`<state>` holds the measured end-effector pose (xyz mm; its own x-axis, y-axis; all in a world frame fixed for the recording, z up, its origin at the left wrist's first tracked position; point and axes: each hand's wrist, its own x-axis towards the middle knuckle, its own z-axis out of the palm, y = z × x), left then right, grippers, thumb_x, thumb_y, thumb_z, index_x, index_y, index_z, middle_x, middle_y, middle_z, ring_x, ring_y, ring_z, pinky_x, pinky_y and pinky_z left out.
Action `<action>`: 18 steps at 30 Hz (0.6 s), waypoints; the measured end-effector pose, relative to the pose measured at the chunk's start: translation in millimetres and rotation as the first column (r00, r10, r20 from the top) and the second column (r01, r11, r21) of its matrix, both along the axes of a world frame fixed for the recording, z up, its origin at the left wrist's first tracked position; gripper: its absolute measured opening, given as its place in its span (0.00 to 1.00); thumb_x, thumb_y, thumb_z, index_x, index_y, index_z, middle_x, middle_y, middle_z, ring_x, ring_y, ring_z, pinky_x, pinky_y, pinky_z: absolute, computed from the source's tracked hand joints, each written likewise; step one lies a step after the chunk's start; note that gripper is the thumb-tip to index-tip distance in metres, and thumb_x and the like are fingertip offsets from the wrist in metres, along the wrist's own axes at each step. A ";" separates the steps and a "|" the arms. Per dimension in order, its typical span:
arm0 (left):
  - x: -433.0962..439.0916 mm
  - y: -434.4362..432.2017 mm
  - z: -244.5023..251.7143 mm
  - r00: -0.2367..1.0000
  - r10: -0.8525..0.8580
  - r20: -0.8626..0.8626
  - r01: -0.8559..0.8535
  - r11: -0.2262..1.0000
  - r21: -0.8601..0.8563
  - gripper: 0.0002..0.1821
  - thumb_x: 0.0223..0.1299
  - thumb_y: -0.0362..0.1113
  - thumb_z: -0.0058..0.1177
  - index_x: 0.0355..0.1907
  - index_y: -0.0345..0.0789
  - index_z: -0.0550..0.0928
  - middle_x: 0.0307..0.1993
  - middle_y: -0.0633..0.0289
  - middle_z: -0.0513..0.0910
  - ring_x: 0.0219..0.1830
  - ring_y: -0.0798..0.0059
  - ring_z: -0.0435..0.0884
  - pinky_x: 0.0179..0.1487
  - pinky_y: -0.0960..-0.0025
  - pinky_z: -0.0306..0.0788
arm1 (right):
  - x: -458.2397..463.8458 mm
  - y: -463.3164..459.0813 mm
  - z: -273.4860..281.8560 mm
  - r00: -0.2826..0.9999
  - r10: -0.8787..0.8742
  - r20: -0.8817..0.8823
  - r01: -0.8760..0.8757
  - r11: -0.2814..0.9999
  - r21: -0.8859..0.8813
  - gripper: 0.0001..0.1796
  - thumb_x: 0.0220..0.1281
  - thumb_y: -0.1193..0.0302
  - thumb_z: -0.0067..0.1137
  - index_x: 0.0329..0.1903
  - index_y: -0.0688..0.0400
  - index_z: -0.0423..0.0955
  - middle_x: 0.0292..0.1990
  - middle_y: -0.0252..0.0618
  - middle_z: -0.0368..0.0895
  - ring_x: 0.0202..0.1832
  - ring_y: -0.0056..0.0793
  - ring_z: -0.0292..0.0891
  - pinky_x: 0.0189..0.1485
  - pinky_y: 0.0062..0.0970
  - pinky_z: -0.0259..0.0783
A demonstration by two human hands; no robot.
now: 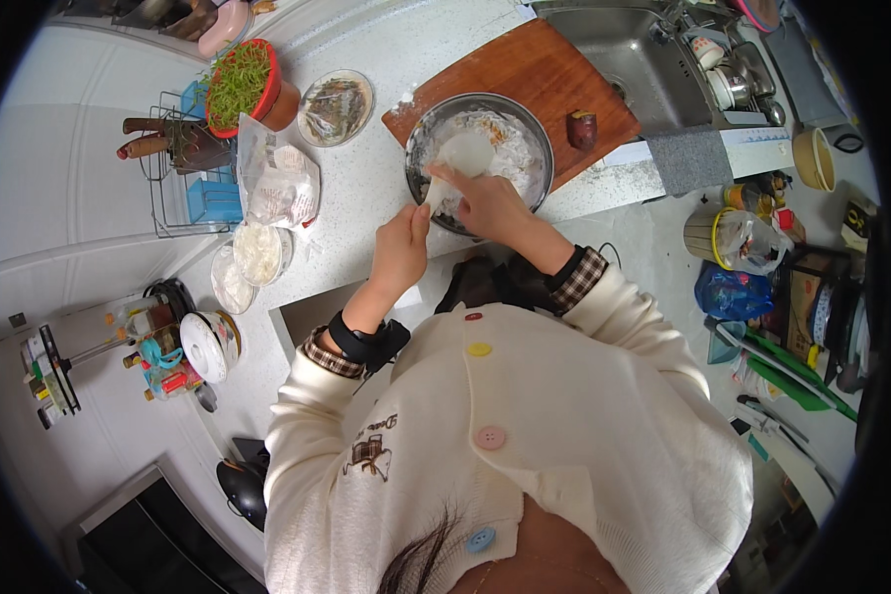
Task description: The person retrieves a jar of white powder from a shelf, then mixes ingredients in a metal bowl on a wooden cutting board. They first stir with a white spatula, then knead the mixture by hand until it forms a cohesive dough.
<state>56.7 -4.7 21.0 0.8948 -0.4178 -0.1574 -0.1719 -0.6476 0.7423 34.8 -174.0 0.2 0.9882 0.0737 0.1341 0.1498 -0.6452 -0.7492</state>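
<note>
My left hand grips the handle of a whitish ladle or spoon at the near left rim of a metal mixing bowl. The ladle's rounded head lies over the bowl. White flour mixture with some orange bits fills much of the bowl. Above the near rim, my right hand stretches its index finger onto the ladle's neck, and its other fingers are curled. Under the bowl is a wooden cutting board. A piece of purple-skinned sweet potato rests on the board's right part.
Left of the bowl stand a plate of small fish, a plastic flour bag, a tub of white food and a red pot of sprouts. A knife rack is farther left. The sink lies right of the board.
</note>
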 end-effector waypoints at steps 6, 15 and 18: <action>-1.2 8.2 -4.8 0.999 -0.015 -0.035 0.012 0.997 -0.078 0.20 0.67 0.44 0.37 0.25 0.29 0.69 0.18 0.50 0.71 0.20 0.57 0.68 0.27 0.64 0.64 | -1.7 1.7 1.0 1.000 0.003 0.012 -0.004 1.000 0.015 0.34 0.44 0.82 0.48 0.58 0.42 0.65 0.27 0.46 0.78 0.26 0.46 0.74 0.30 0.38 0.71; 0.7 14.7 -3.8 0.998 -0.041 -0.047 0.033 0.989 -0.147 0.21 0.68 0.45 0.36 0.23 0.32 0.69 0.15 0.66 0.64 0.19 0.81 0.60 0.24 0.74 0.59 | -2.5 4.2 5.7 1.000 -0.024 0.013 0.023 0.996 0.081 0.32 0.45 0.78 0.48 0.58 0.42 0.64 0.19 0.45 0.75 0.23 0.45 0.74 0.29 0.35 0.70; 2.8 15.8 -1.9 0.998 -0.055 -0.017 0.053 0.995 -0.088 0.20 0.67 0.45 0.38 0.26 0.29 0.70 0.18 0.50 0.71 0.20 0.57 0.69 0.27 0.65 0.64 | -3.3 2.9 9.8 0.998 -0.020 -0.057 0.026 0.994 0.109 0.35 0.44 0.80 0.48 0.59 0.41 0.63 0.27 0.45 0.78 0.27 0.46 0.74 0.32 0.37 0.72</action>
<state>59.4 11.1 19.1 0.8677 -0.4782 -0.1354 -0.1897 -0.5705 0.7991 31.5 -171.1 10.0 0.9956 0.0389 0.0848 0.0920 -0.5617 -0.8222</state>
